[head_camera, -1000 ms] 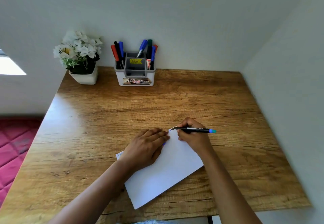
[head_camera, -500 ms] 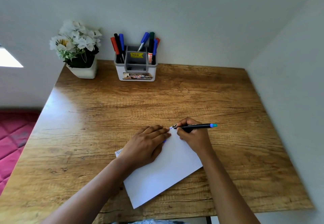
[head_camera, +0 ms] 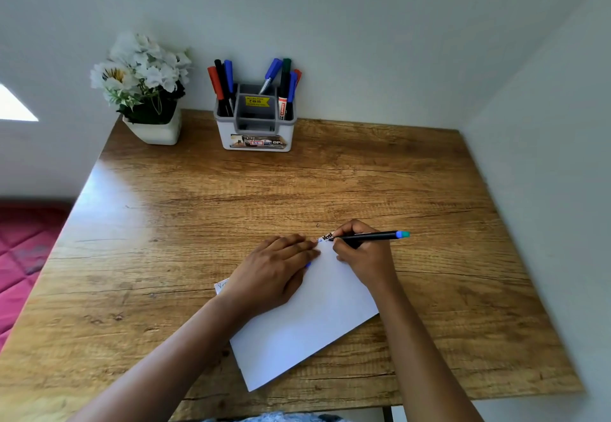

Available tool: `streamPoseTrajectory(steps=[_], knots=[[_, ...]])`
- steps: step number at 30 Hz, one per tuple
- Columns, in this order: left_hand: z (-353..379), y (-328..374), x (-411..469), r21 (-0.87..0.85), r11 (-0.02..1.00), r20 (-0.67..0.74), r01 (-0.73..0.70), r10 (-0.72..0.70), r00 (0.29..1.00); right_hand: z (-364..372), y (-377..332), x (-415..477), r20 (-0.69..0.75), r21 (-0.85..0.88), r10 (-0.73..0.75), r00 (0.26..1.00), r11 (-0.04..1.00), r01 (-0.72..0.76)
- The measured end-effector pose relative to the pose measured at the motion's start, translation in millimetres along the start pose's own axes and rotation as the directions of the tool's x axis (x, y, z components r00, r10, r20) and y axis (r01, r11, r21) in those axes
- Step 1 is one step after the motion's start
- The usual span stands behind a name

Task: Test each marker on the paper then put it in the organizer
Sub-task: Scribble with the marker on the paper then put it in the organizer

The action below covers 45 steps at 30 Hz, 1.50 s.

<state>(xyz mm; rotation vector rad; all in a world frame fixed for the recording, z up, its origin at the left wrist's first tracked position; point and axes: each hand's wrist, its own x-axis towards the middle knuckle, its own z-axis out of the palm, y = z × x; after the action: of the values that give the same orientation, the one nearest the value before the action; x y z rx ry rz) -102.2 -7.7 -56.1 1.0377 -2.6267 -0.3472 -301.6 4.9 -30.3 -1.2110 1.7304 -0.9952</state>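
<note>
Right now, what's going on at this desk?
A person is testing a marker. Their right hand grips a black marker with a blue end, its tip on the far corner of the white paper, where dark writing shows. The left hand lies flat on the paper, pressing it down. The organizer at the back of the table already holds several markers.

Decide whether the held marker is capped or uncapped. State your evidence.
Uncapped: the marker, gripped by the right hand, has its tip on the paper beside black writing.
</note>
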Motion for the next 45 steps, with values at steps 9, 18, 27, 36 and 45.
streamPoseTrajectory(steps=[9,18,27,36,45], knots=[[-0.4,0.1,-0.1,-0.021,1.000,0.003,0.001,-0.001,1.000,1.3,0.5,0.3,-0.013,-0.004,-0.004,1.000,1.000,0.004],[-0.3,0.3,-0.3,-0.015,1.000,-0.003,0.001,-0.001,1.000,1.3,2.0,0.2,-0.029,0.016,0.014,0.999,1.000,-0.014],[0.0,0.2,-0.7,-0.021,1.000,-0.003,0.002,-0.002,1.000,1.6,2.9,-0.4,-0.058,0.049,0.018,0.998,0.999,-0.015],[-0.9,0.9,-0.3,-0.009,1.000,-0.007,0.007,-0.007,1.000,1.7,2.0,-1.7,-0.063,0.049,0.010,0.998,0.999,-0.007],[1.5,-0.2,-0.3,-0.015,1.000,-0.007,0.011,-0.012,1.000,2.8,1.3,-1.4,-0.081,0.046,-0.012,0.997,0.999,0.016]])
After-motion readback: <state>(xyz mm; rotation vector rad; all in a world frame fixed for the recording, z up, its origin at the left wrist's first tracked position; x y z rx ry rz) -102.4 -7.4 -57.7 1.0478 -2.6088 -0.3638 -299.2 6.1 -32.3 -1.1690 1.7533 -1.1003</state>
